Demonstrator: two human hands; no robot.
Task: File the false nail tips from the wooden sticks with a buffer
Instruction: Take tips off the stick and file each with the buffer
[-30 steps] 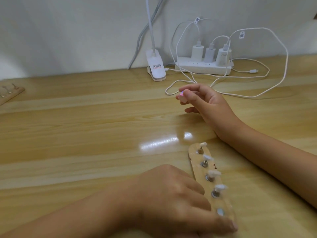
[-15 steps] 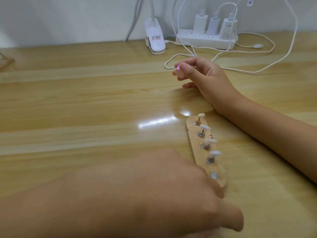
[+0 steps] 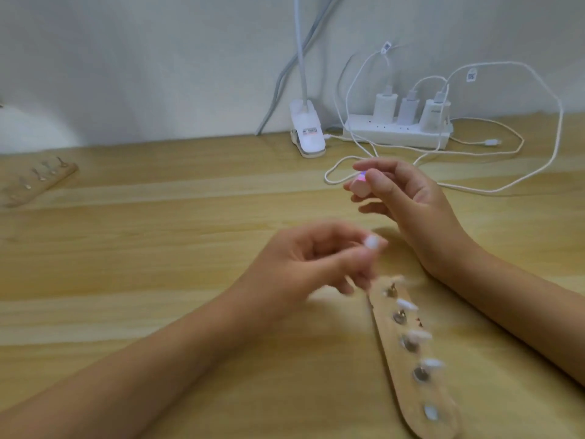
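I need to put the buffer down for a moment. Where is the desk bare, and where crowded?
Bare: the wide desk stretch between the far-left wooden stick and the left hand. Crowded: cables and the power strip lie behind the right hand, and the near wooden stick with nail tips lies between the forearms.

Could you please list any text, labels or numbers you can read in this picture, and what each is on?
None can be read.
Sticker on the lamp clip: too blurred.
Higher cable tag: too small.
Lower cable tag: dark marks, illegible.
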